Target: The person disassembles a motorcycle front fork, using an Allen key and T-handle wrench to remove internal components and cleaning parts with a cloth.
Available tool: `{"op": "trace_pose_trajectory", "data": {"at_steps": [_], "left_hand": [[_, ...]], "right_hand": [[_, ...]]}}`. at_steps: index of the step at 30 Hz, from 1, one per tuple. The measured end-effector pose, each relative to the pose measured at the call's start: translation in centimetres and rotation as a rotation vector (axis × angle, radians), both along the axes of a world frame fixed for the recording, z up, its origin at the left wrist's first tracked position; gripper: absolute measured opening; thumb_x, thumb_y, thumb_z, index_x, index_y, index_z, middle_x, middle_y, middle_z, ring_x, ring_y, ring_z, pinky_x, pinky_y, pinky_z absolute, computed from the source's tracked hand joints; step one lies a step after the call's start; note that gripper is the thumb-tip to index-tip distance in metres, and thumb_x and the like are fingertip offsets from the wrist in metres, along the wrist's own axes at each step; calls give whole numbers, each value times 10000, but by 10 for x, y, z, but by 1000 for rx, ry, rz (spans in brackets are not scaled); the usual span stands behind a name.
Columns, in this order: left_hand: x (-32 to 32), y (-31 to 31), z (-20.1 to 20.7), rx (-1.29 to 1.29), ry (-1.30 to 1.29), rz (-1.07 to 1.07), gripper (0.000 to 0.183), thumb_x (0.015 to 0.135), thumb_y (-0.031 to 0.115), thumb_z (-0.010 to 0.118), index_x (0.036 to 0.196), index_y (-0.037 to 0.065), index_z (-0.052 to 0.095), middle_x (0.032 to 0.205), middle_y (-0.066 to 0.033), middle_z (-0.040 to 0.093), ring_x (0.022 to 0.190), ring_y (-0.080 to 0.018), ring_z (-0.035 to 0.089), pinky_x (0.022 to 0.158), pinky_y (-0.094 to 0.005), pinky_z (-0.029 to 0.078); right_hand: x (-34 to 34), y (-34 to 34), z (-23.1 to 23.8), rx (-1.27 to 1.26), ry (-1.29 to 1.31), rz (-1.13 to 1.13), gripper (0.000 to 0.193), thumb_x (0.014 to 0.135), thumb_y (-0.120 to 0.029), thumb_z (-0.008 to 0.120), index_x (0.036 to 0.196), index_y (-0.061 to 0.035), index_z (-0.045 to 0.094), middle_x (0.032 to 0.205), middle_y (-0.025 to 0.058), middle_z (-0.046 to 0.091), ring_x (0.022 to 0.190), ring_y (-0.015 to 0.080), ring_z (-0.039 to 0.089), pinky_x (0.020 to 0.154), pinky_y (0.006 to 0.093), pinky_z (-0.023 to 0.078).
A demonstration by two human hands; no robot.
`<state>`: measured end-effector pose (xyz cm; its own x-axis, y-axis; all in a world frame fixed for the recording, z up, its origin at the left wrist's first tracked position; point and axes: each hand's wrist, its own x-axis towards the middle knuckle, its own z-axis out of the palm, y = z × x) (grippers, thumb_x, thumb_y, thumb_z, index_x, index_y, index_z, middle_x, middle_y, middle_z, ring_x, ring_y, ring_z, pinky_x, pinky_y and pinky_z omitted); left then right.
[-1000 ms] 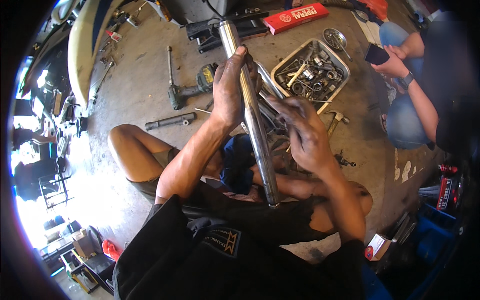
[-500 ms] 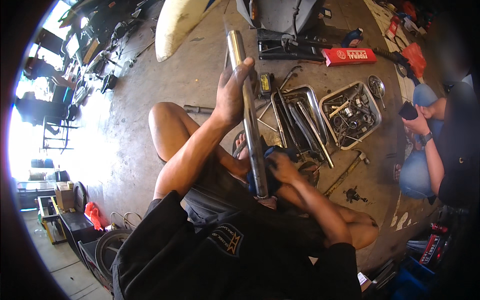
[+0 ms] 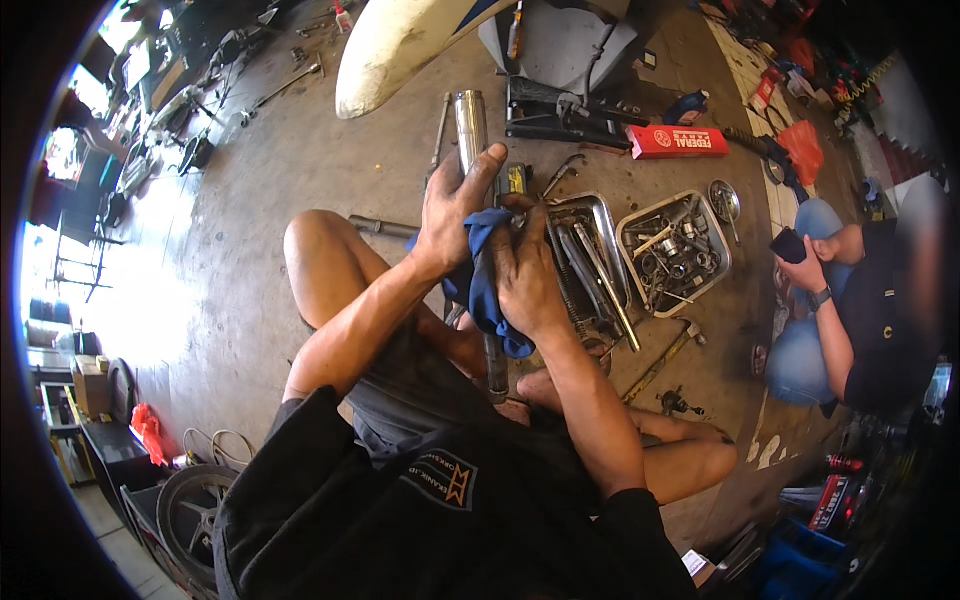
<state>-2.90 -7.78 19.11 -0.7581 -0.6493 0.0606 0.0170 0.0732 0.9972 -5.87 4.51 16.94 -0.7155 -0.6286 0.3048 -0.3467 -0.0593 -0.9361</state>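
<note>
A long shiny metal tube, which looks like a fork tube (image 3: 470,115), stands tilted in front of me, its upper end pointing away. My left hand (image 3: 445,215) is closed round its upper part, thumb along the side. A blue cloth (image 3: 487,290) wraps the tube just below that grip and hangs down from it. Holding the cloth against the tube is my right hand (image 3: 530,280), fingers curled, close beside the left. The tube's middle is hidden by cloth and hands; its darker lower end shows between my legs.
Right of my hands, a metal tray (image 3: 625,235) of small parts lies on the floor, beside another tray (image 3: 600,203) with long rods and a spring. A hammer (image 3: 665,360) and a red box (image 3: 678,142) lie near. At right sits another person (image 3: 860,310) holding a phone.
My right hand has brought the blue cloth from the tube's lower end up to just below my left hand. The tube has shifted slightly, its lower end moving left. My view has turned a little.
</note>
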Motion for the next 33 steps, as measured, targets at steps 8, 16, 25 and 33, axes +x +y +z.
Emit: {"op": "trace_pose_trajectory", "data": {"at_steps": [8,16,25,33], "left_hand": [[-18,-20,-39,358,164,36,328,900,384,629,804,91,516,631,-2,472,517,-109,447,484,-264,363],[-32,-17,-56,741,392,-109,361,926,424,567,779,109,470,568,-13,422,474,-140,394,462,-275,335],[-46,-2,-53,842,440,-121,370,943,427,536,748,124,455,575,-3,391,483,-126,374,462,-268,317],[-35,25,-55,668,258,-118,342,943,399,553,783,102,501,586,-22,460,474,-128,437,452,-263,355]], "right_hand": [[19,27,-16,372,-32,230,379,853,-248,672,1020,63,531,864,267,640,827,442,633,742,477,494],[33,79,-13,383,-205,402,275,853,-116,665,1080,19,590,920,136,704,854,214,682,822,344,519],[22,95,-18,340,-406,430,241,900,-133,630,1093,11,624,950,81,680,911,141,613,862,297,484],[-6,64,-23,345,-265,281,357,993,-306,515,1064,20,642,864,72,665,787,129,594,751,277,487]]}}
